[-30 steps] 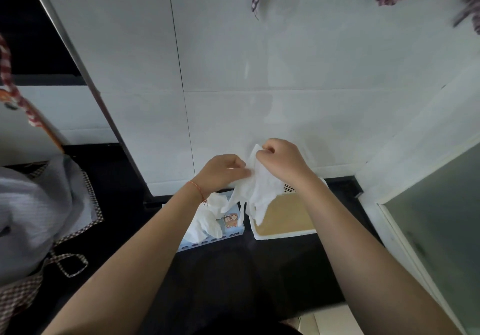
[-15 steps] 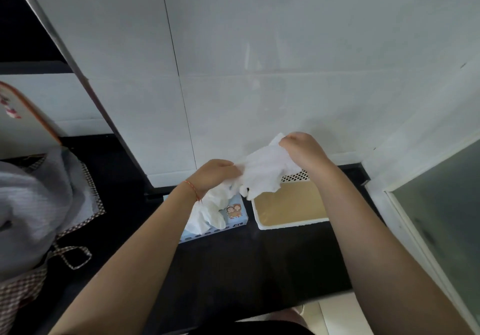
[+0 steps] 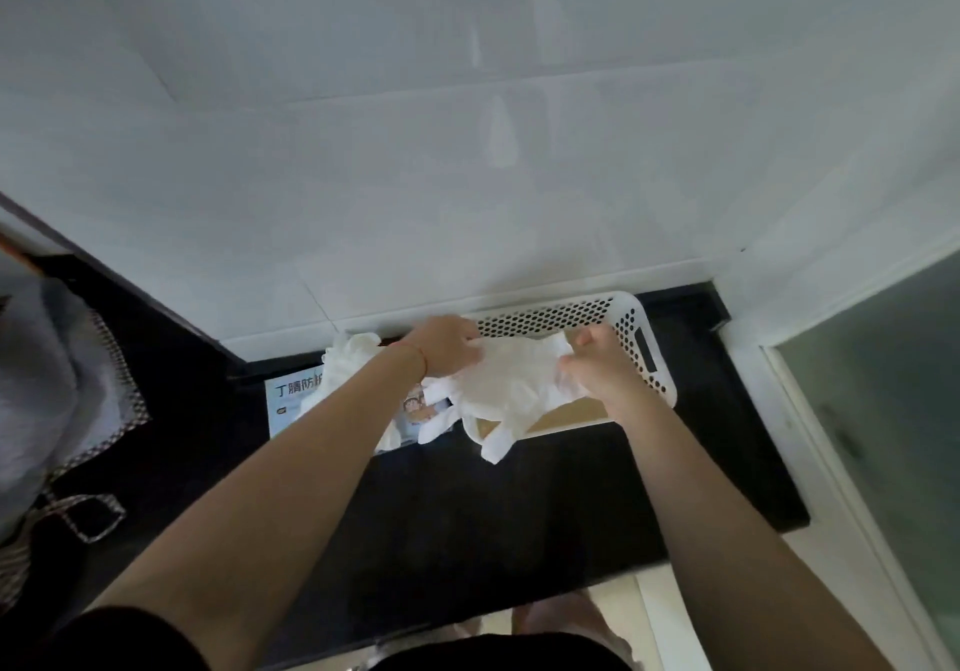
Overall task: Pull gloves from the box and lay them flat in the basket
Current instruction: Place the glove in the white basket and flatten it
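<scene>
A white glove [image 3: 506, 389] is stretched out between my two hands over the left end of the white perforated basket [image 3: 641, 353], its fingers hanging past the basket's front edge. My left hand [image 3: 447, 345] grips the glove's left side and my right hand [image 3: 597, 363] pinches its cuff end on the right. The light blue glove box [image 3: 293, 400] lies left of the basket, mostly under my left forearm, with more white gloves [image 3: 353, 353] bunched out of its top. The basket's tan floor [image 3: 576, 415] shows near my right wrist.
Box and basket sit on a black counter [image 3: 519, 504] against a white tiled wall [image 3: 467, 176]. Grey cloth with checked trim [image 3: 62, 400] lies at the left. A frosted glass panel [image 3: 883, 410] stands on the right.
Both hands have carried the glove down and right, from in front of the wall to over the basket, and spread it wider. The camera has tilted further down.
</scene>
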A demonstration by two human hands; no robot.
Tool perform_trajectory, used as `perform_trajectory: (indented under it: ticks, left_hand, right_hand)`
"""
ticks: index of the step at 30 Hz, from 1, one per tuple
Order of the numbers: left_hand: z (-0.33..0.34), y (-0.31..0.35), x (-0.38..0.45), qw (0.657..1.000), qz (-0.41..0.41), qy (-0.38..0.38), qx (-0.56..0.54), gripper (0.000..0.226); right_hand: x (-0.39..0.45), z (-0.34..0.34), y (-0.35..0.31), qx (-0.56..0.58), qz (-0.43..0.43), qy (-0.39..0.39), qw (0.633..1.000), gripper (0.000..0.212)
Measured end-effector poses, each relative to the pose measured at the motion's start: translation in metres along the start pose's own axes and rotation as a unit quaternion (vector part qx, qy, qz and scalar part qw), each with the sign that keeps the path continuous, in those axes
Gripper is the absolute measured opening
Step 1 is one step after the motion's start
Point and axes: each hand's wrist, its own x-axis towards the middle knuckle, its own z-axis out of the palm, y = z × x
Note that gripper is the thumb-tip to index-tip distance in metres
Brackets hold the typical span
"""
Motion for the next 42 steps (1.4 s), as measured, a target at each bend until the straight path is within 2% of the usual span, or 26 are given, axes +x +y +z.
perform_trajectory:
  ticks: [3,7,11,16,20,22,24,26,31,33,36,39,42]
  left_hand:
    - [0.006,0.013,0.008,0.999,-0.011,0.015,0.051,0.026]
    - [0.013,0.024,0.021,0.996,-0.026,0.020,0.085,0.030]
    - [0.026,0.035,0.039,0.991,-0.041,-0.002,0.129,0.039]
    - [0.044,0.045,0.059,0.951,-0.059,-0.010,0.303,0.028]
    - [0.052,0.047,0.057,0.920,-0.061,0.033,0.385,0.029]
    - [0.061,0.049,0.055,0.934,-0.045,0.077,0.347,0.022]
    - [0.075,0.054,0.051,0.957,-0.015,0.073,0.279,0.026]
    - [0.093,0.055,0.050,0.965,-0.001,0.050,0.256,0.044]
    - [0.118,0.047,0.053,0.966,-0.064,0.028,0.248,0.079]
    - [0.121,0.043,0.054,0.961,-0.075,0.036,0.262,0.085]
    - [0.121,0.038,0.052,0.964,-0.080,0.038,0.249,0.085]
    - [0.116,0.044,0.048,0.964,-0.065,0.065,0.251,0.062]
    - [0.111,0.047,0.043,0.945,-0.062,0.094,0.308,0.037]
  right_hand:
    - [0.009,-0.008,0.014,-0.023,-0.037,-0.001,0.999,0.014]
    - [0.028,-0.020,0.031,-0.005,-0.013,-0.047,0.999,0.019]
    - [0.055,-0.028,0.047,-0.003,0.003,-0.055,0.998,0.028]
    - [0.083,-0.029,0.066,-0.090,0.004,-0.078,0.993,0.041]
    - [0.091,-0.030,0.077,-0.139,-0.018,-0.076,0.987,0.041]
    - [0.092,-0.031,0.078,-0.158,-0.027,-0.075,0.984,0.043]
    - [0.091,-0.031,0.077,-0.170,-0.035,-0.076,0.982,0.045]
    - [0.090,-0.031,0.076,-0.188,-0.046,-0.070,0.979,0.048]
    - [0.089,-0.035,0.074,-0.247,-0.098,-0.041,0.963,0.055]
    - [0.090,-0.035,0.074,-0.305,-0.123,-0.032,0.944,0.054]
    - [0.090,-0.034,0.076,-0.435,-0.165,-0.017,0.885,0.045]
    - [0.091,-0.034,0.080,-0.523,-0.203,-0.004,0.827,0.034]
    - [0.092,-0.033,0.080,-0.583,-0.251,0.019,0.773,0.039]
